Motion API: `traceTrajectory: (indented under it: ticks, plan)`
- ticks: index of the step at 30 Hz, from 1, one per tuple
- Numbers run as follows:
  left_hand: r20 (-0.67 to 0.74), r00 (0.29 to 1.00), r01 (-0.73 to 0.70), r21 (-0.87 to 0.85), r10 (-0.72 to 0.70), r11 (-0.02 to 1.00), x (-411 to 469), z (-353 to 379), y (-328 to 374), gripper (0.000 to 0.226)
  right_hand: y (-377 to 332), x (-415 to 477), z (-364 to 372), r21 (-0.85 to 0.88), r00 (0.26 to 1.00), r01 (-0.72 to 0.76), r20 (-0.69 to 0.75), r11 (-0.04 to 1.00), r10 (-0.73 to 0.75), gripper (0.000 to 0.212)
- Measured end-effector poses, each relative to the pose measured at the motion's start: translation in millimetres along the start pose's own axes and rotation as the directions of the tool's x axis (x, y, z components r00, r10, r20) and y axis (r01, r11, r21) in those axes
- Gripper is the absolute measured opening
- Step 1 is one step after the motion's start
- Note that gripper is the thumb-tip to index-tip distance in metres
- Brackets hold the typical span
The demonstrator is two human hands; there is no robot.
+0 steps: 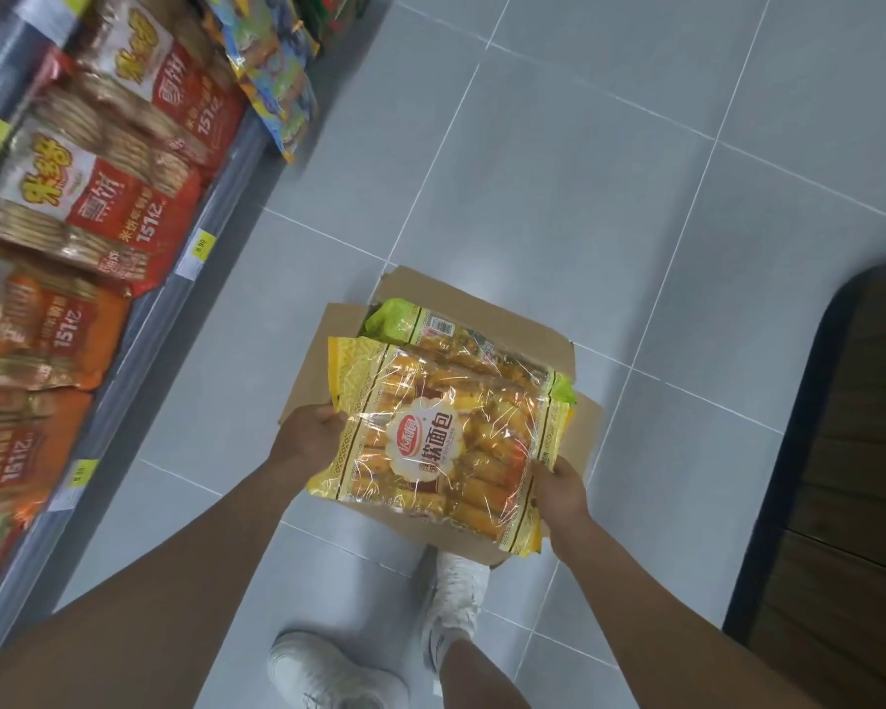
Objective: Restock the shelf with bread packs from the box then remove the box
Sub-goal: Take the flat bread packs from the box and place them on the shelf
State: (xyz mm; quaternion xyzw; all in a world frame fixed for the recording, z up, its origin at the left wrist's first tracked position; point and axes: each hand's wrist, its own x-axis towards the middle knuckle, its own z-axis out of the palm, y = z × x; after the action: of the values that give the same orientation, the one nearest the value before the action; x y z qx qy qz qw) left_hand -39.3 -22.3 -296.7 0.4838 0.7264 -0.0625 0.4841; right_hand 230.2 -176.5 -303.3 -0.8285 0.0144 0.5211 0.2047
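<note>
A yellow bread pack [446,442] with a clear window is held flat above an open cardboard box [512,319] on the floor. My left hand [310,434] grips the pack's left edge and my right hand [558,486] grips its right edge. A second, greener bread pack [410,319] lies in the box, mostly hidden under the held one. The shelf [175,299] runs along the left side.
Red and orange rice cracker bags [98,197] fill the shelf, with blue-yellow snack bags [272,74] further along. Yellow price tags [198,250] line the shelf edge. A dark wooden counter [850,452] stands at right. My white shoes [453,601] stand on grey floor tiles.
</note>
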Motion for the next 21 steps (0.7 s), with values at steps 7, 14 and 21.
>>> traceTrajectory:
  ticks: [7, 14, 21]
  plan:
    - [-0.034, 0.998, -0.057, -0.006, 0.057, 0.998, -75.6, -56.1, 24.3, 0.035, -42.3, -90.1, -28.9, 0.0, 0.998, 0.055, -0.01, 0.998, -0.055, 0.028]
    - [-0.081, 0.984, -0.162, -0.051, 0.158, 0.985, -181.7, -144.1, 52.1, 0.047, -94.1, -211.5, -67.2, -0.002, 0.978, 0.209, 0.027, 0.978, -0.209, 0.029]
    - [-0.174, 0.956, -0.269, -0.187, 0.238, 0.945, -307.3, -244.9, 55.4, 0.041, -138.5, -352.9, -94.9, 0.018, 0.908, 0.405, 0.107, 0.914, -0.405, 0.026]
